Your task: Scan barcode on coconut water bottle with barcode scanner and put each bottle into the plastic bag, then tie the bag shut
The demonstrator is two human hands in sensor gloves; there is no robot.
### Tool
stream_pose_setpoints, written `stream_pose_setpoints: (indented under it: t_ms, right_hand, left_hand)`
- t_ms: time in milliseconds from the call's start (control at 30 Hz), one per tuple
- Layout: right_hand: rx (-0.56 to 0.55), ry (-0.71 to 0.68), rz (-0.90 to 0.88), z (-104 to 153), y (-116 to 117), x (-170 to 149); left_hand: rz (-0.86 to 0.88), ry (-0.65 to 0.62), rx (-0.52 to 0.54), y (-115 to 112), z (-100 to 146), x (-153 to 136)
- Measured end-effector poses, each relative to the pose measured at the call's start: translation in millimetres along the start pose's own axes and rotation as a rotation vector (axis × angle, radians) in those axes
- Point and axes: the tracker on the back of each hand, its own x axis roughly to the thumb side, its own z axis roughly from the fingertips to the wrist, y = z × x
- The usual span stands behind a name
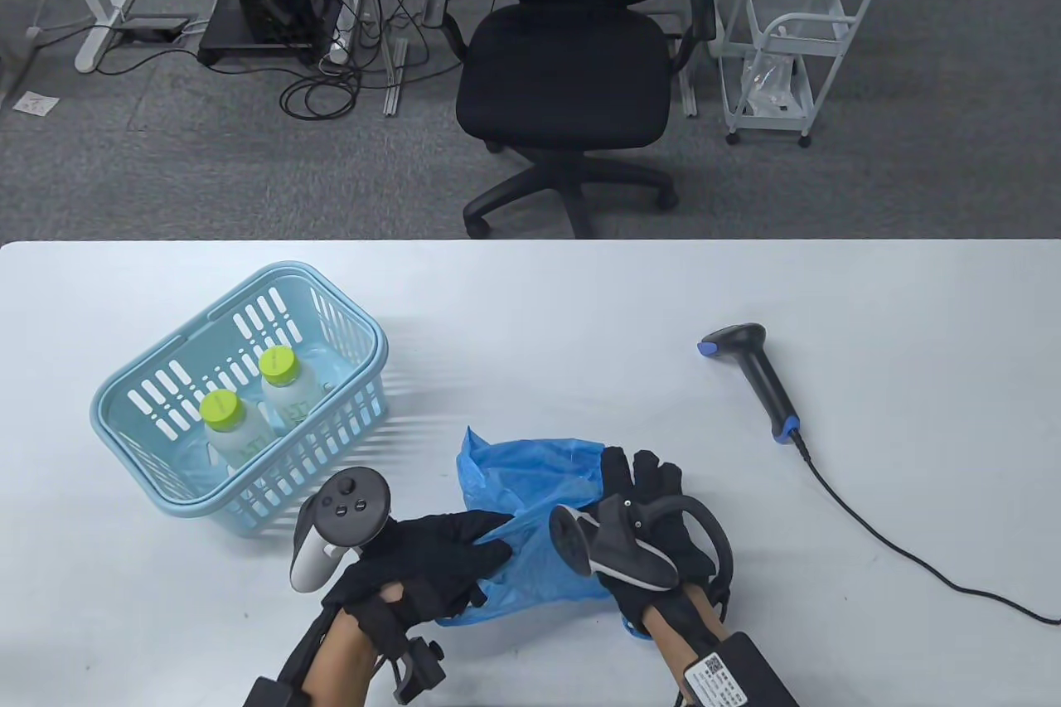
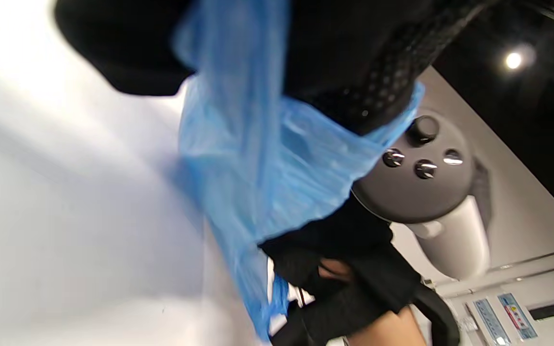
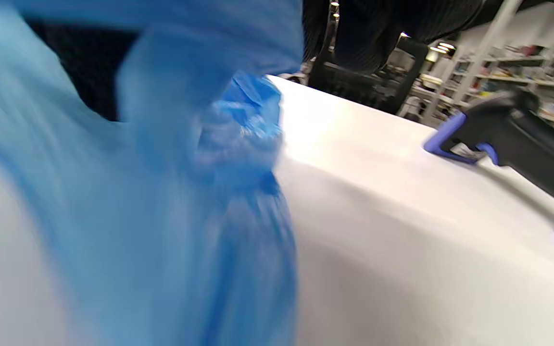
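The blue plastic bag [image 1: 530,508] lay crumpled on the white table [image 1: 870,301] near its front edge, between the two gloved hands. No bottle was in it. The film looked thin, limp and very light; it would likely slide on the smooth tabletop and fold in on itself unless its mouth was held apart at two points. The rim or the handle loops appear the best places to take hold, one side per hand.

The left hand [image 1: 431,558] lay across the bag's left edge, fingers pointing right; the left wrist view showed blue film gathered under the glove, so it appeared to be pinching the film. The right hand [image 1: 655,516] rested at the bag's right edge with fingers extended away from the person. Whether it gripped the film could not be told, as the right wrist view was blurred.

Two coconut water bottles [image 1: 257,409] with green caps stood upright in the light blue basket [image 1: 348,309], to the left of the bag and farther back. They looked full, so moderately heavy, rigid and smooth; a grasp round the body below the cap would suit.

The barcode scanner [image 1: 750,367] lay on its side well to the right, its cable [image 1: 895,549] trailing toward the right edge.

Beyond the table stood a black office chair [image 1: 572,69], a white wire cart [image 1: 787,27] and tangled floor cables on grey carpet.
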Motion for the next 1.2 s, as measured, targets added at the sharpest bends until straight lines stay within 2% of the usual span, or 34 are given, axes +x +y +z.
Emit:
stream_pose_setpoints:
  t_ms: [67, 133, 200, 300, 367, 400, 467, 500, 567, 667, 700, 767, 900, 967, 1000, 1033, 1067, 1133, 1200]
  right_hand:
    - [-0.058, 0.057, -0.017, -1.4, 1.1, -14.4]
    - [-0.089, 0.042, -0.049, -0.7, -0.7, -21.7]
    - [-0.078, 0.016, -0.122, 0.4, -3.0, -23.9]
    - [-0.063, -0.036, -0.217, -0.1, -7.2, -20.9]
    - [-0.048, -0.073, -0.243, -0.8, -8.8, -20.5]
    - [-0.038, -0.090, -0.300, -1.2, -9.1, -21.0]
    - [0.007, -0.151, -0.408, -1.8, -9.1, -22.1]
    - [0.011, -0.191, -0.472, -1.7, -9.0, -22.5]
    - [0.063, -0.294, -0.583, -1.3, -8.1, -21.9]
    - [0.101, -0.406, -0.668, 2.1, -8.7, -18.7]
    - [0.108, -0.447, -0.674, 3.8, -10.2, -17.0]
    - [0.127, -0.513, -0.682, 7.1, -13.1, -13.5]
    - [0.199, -0.646, -0.703, 12.0, -16.2, -0.8]
    - [0.219, -0.660, -0.677, 15.1, -18.3, 2.9]
    - [0.226, -0.666, -0.664, 16.5, -19.5, 3.3]
    - [0.239, -0.659, -0.654, 17.8, -20.4, 2.0]
    - [0.242, -0.641, -0.640, 18.2, -20.5, -0.8]
    - [0.231, -0.567, -0.569, 16.7, -18.6, -8.2]
    - [0.216, -0.413, -0.443, 11.8, -12.7, -18.5]
  left_hand:
    - [-0.036, 0.021, 0.019, 8.3, 4.7, -1.5]
    - [-0.085, 0.049, 0.060, 16.8, 9.5, -2.7]
    - [-0.295, 0.111, 0.179, 23.0, 14.7, 0.2]
    - [-0.729, 0.149, 0.375, 18.3, 21.8, 13.7]
    - [-0.912, 0.088, 0.449, 6.2, 24.7, 26.6]
    - [-0.997, -0.002, 0.471, -3.5, 25.4, 36.9]
    - [-1.088, -0.217, 0.394, -24.7, 23.9, 55.0]
    - [-1.115, -0.241, 0.371, -34.1, 21.5, 61.0]
    - [-1.241, -0.149, 0.293, -52.4, 9.2, 65.8]
    - [-1.395, -0.012, 0.247, -60.5, -9.9, 52.1]
    - [-1.445, 0.093, 0.209, -59.3, -16.5, 44.4]
    - [-1.490, 0.229, 0.190, -51.0, -22.5, 32.7]
    - [-1.421, 0.489, 0.181, -27.4, -25.4, 4.7]
    - [-1.443, 0.555, 0.175, -16.7, -23.6, -9.4]
    - [-1.426, 0.561, 0.175, -12.3, -22.0, -14.4]
    - [-1.345, 0.510, 0.175, -4.0, -18.4, -22.2]
    - [-1.250, 0.501, 0.223, 2.0, -14.6, -27.1]
    - [-1.031, 0.370, 0.305, 12.1, -5.5, -31.5]
    - [-0.936, 0.265, 0.373, 14.8, -1.2, -24.2]
